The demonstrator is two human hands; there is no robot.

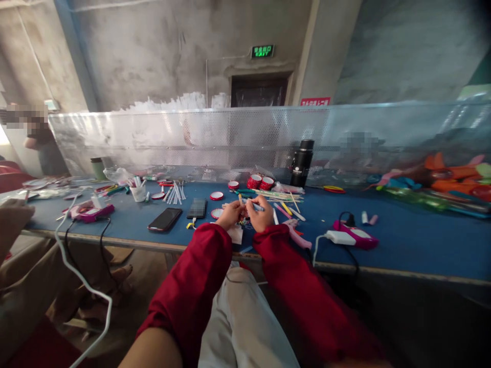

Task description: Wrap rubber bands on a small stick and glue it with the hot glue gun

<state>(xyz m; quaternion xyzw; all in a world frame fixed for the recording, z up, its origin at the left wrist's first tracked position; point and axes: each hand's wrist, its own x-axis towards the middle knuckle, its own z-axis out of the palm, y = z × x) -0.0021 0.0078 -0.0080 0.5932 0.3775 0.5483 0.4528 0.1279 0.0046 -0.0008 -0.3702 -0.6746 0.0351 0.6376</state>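
Observation:
Both my hands work close together over the near edge of the blue table [402, 240]. My left hand [230, 214] is closed in a pinch on a small item I cannot make out. My right hand [261, 213] is closed on a thin pale stick [256, 206] that points toward the left hand. Both arms wear red sleeves. Coloured sticks [282, 196] lie just behind my hands, and red-rimmed round lids [217, 196] sit to the left of them.
Two phones [165, 219] lie left of my hands. A pink glue gun [355, 236] with a white plug sits to the right, another [91, 210] to the left. A black flask [302, 163] stands before a perforated screen. A person stands far left.

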